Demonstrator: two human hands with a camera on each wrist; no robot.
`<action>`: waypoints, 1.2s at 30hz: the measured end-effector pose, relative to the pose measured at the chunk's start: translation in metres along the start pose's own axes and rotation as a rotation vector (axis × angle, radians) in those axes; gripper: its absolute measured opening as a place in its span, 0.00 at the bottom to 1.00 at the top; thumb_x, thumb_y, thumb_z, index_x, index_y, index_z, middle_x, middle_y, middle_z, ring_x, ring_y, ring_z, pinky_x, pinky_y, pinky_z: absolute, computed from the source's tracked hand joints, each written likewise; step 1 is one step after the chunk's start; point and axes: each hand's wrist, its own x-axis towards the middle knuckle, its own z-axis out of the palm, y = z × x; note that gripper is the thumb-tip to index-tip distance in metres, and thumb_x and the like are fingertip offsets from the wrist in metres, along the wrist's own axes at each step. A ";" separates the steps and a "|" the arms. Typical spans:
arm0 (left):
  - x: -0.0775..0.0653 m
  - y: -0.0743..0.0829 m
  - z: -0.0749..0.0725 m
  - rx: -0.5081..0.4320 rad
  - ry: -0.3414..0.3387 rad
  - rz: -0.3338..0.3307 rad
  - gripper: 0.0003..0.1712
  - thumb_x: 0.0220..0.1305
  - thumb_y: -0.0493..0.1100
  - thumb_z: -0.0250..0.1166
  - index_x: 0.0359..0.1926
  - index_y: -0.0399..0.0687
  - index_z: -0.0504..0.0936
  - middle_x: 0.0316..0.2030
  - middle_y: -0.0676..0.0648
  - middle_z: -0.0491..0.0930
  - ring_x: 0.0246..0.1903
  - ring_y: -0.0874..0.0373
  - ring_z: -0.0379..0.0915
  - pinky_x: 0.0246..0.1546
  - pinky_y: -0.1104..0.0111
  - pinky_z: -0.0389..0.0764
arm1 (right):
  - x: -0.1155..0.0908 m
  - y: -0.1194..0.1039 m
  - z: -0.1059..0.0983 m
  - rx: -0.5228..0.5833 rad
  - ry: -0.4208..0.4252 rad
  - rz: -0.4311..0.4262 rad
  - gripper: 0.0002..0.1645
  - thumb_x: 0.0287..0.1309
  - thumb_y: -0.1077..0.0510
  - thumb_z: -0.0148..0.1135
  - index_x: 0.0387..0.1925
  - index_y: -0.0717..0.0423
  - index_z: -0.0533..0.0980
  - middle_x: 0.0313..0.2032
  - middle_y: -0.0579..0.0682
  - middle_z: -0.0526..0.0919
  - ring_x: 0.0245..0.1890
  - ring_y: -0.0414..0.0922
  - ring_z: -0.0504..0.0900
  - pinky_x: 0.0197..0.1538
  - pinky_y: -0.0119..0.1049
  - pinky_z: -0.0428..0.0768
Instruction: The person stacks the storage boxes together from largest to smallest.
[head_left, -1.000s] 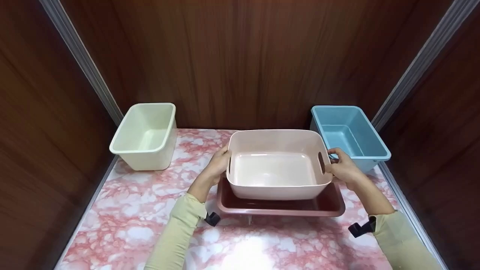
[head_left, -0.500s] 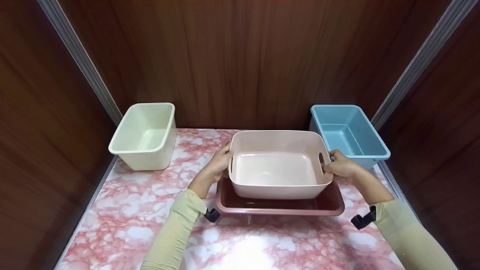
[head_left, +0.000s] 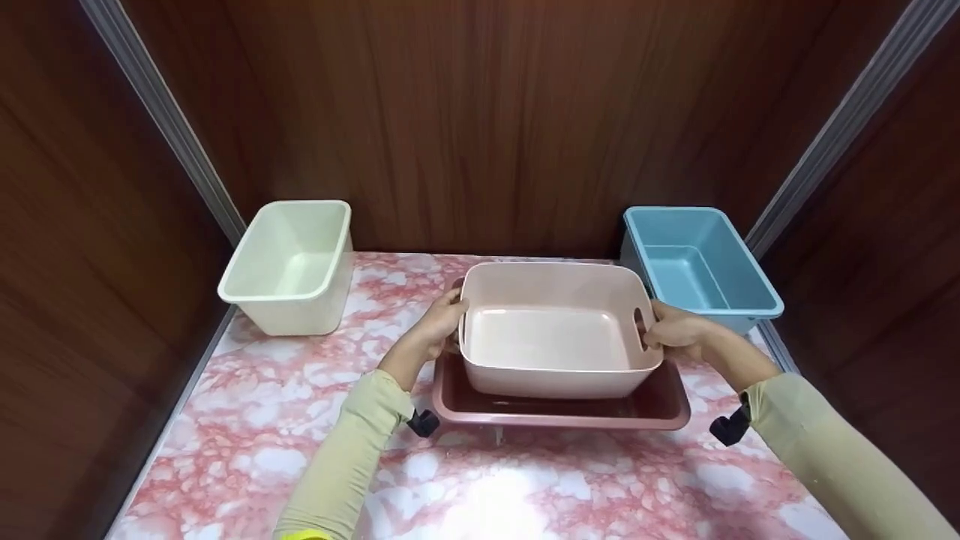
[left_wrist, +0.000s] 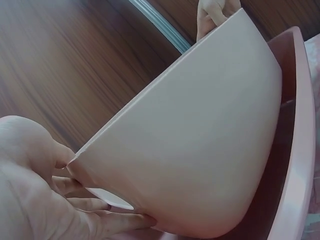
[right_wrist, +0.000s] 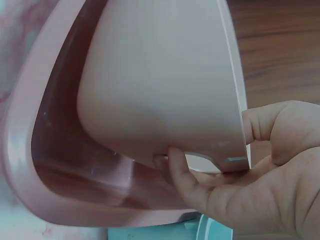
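Note:
A pale pink plastic storage basket with a handle slot in each short side sits over a darker pink basin, its lower part inside the basin's rim. At the basket's left end my left hand grips the side, thumb at the rim and fingers spread below by the slot. My right hand holds the opposite end; in the right wrist view its thumb is at the rim and its fingers reach to the slot. The basket's inside shows nothing in it.
A pale green bin stands at the back left and a blue bin at the back right, close by my right hand. Wood-grain panels enclose the marbled red-and-white tabletop at the back and sides.
The pink basket has stayed nearly in place, shifting only slightly. My right hand's fingers have moved in closer around the right end, and the right forearm has lifted a little.

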 end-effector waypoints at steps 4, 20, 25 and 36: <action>0.003 -0.002 -0.001 0.003 0.014 -0.027 0.27 0.76 0.44 0.42 0.72 0.45 0.56 0.53 0.26 0.70 0.32 0.46 0.76 0.32 0.49 0.81 | 0.003 0.000 0.000 0.003 0.007 0.024 0.44 0.34 0.79 0.42 0.60 0.67 0.45 0.52 0.66 0.61 0.49 0.58 0.70 0.52 0.50 0.75; 0.011 -0.014 0.007 0.002 0.030 -0.076 0.22 0.76 0.48 0.40 0.64 0.44 0.56 0.29 0.42 0.73 0.18 0.55 0.72 0.16 0.62 0.74 | 0.019 0.019 0.004 -0.203 0.109 0.086 0.36 0.40 0.78 0.50 0.54 0.67 0.51 0.48 0.64 0.63 0.34 0.50 0.72 0.35 0.40 0.77; 0.013 -0.020 0.008 0.010 0.026 -0.083 0.26 0.76 0.47 0.38 0.69 0.43 0.54 0.30 0.42 0.73 0.18 0.55 0.71 0.15 0.65 0.73 | 0.022 0.027 0.004 -0.210 0.112 0.076 0.33 0.38 0.78 0.48 0.50 0.66 0.52 0.50 0.65 0.64 0.33 0.50 0.73 0.34 0.39 0.76; 0.020 -0.026 0.009 0.012 0.038 -0.097 0.23 0.75 0.44 0.35 0.60 0.36 0.65 0.32 0.42 0.75 0.31 0.50 0.75 0.35 0.52 0.79 | 0.028 0.031 0.006 -0.226 0.111 0.064 0.28 0.35 0.78 0.46 0.43 0.66 0.52 0.40 0.60 0.60 0.29 0.49 0.66 0.27 0.34 0.69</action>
